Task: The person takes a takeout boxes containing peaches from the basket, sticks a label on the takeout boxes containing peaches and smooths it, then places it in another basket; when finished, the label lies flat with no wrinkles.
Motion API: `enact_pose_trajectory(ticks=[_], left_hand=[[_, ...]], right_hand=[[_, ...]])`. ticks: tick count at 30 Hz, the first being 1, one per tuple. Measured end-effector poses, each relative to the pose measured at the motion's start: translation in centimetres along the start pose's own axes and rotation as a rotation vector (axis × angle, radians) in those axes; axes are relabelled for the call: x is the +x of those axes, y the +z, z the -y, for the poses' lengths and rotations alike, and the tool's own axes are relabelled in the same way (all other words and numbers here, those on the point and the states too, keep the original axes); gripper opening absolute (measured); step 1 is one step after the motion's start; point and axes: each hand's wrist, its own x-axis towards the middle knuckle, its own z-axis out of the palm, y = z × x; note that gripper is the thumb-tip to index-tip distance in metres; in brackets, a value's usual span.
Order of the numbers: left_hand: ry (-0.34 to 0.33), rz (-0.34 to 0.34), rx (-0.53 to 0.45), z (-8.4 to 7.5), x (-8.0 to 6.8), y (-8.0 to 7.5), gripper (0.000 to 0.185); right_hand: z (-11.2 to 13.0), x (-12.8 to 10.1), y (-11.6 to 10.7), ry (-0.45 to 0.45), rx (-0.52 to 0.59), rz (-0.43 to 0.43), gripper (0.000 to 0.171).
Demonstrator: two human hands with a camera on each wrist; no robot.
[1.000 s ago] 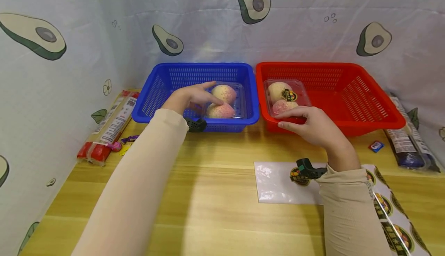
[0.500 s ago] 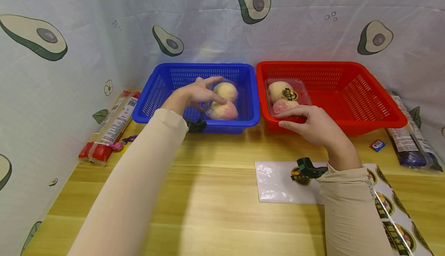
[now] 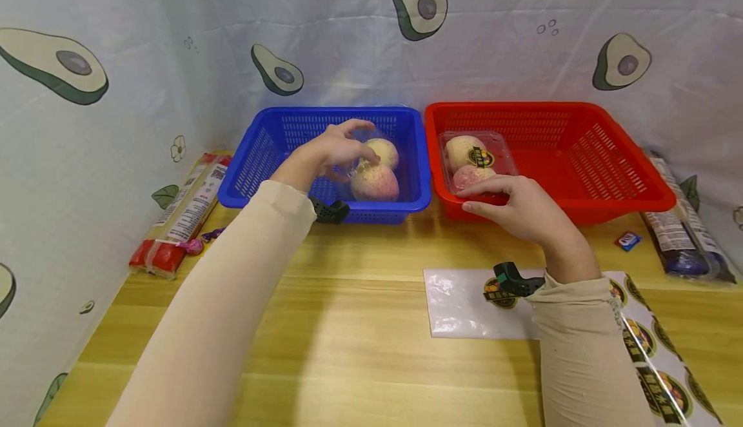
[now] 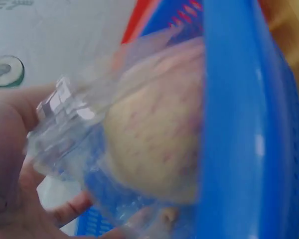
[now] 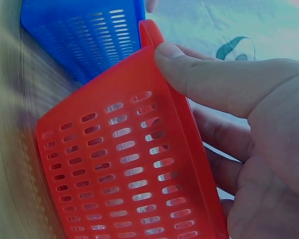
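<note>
In the head view, my left hand [image 3: 342,146] is inside the blue basket [image 3: 238,185], gripping a clear plastic box of peaches by its left side. The left wrist view shows the clear box [image 4: 65,134] between thumb and fingers, with a large yellow-pink peach [image 4: 154,124] inside. Part of that peach is hidden by the basket's rim. My right hand [image 3: 522,211] pinches the front rim of the red basket [image 3: 580,211], thumb outside and fingers over the edge. Just beyond those fingers, a second clear box of peaches [image 3: 464,153] with a dark label lies in the red basket.
White bags [image 3: 464,304] with round printed labels lie under and beside my right forearm. Long packets [image 3: 186,211] and small candies [image 3: 191,246] are at the left, a small blue-red packet [image 3: 629,240] and dark packets [image 3: 679,240] at the right. A printed curtain [image 3: 348,27] hangs behind.
My left hand has shifted slightly up, and the box of peaches in the blue basket has moved rightward and tilted with it. My right hand stays on the red basket's rim.
</note>
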Motion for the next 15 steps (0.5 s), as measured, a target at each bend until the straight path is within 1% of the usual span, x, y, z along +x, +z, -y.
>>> enact_pose_trajectory(ticks=[2,4,6,8,10,12,15], left_hand=[[0.022,-0.018,-0.025,-0.6,-0.5,-0.3,0.076],[0.061,-0.03,-0.046,-1.5,-1.3,-0.8,0.075],[0.125,-0.037,-0.066,-2.3,-2.4,-1.3,0.074],[0.206,-0.026,-0.083,-3.1,-3.8,-1.8,0.073],[0.291,0.001,-0.096,-3.6,-5.5,-2.0,0.073],[0.369,0.041,-0.12,-3.8,-7.2,-1.9,0.072],[0.441,0.114,-0.171,-3.3,-9.6,-1.2,0.073]], right_hand=[[0.0,-0.1,0.1,0.0,0.0,0.002,0.03],[0.1,-0.2,0.2,0.005,0.001,0.002,0.03],[0.1,-0.2,0.2,0.014,0.002,0.003,0.031],[0.0,-0.3,0.2,0.021,-0.001,0.003,0.032],[0.0,-0.2,0.2,0.027,-0.003,0.002,0.032],[0.0,-0.2,0.2,0.031,-0.005,0.001,0.032],[0.0,0.0,0.1,0.026,0.0,-0.004,0.031]])
